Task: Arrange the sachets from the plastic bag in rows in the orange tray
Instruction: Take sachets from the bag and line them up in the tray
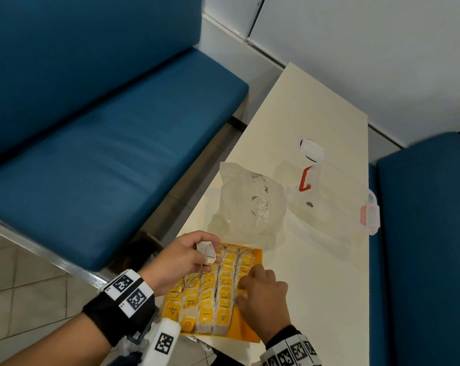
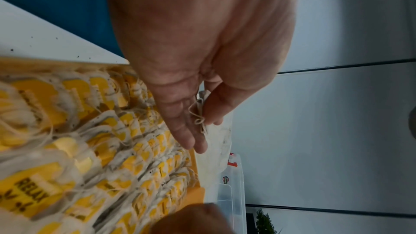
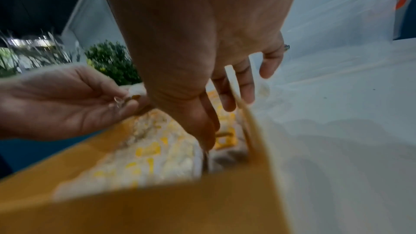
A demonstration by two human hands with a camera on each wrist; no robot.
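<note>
The orange tray (image 1: pixel 246 331) lies at the near end of the cream table, filled with rows of yellow-tagged sachets (image 1: pixel 210 294). My left hand (image 1: pixel 210 253) hovers over the tray's far left corner and pinches a white sachet (image 1: pixel 206 249) between thumb and fingers; its string (image 2: pixel 198 113) shows in the left wrist view. My right hand (image 1: pixel 240 291) reaches into the right-hand row, where thumb and forefinger (image 3: pixel 211 140) close on a tagged sachet and the other fingers spread over the tray wall (image 3: pixel 247 113). The crumpled clear plastic bag (image 1: pixel 247 204) lies just beyond the tray.
A clear plastic container (image 1: pixel 334 202) with red clips lies right of the bag, and a small white label (image 1: pixel 312 150) lies behind it. Blue benches (image 1: pixel 104 154) flank the narrow table (image 1: pixel 316 114) on both sides. The tray's near edge sits at the table's end.
</note>
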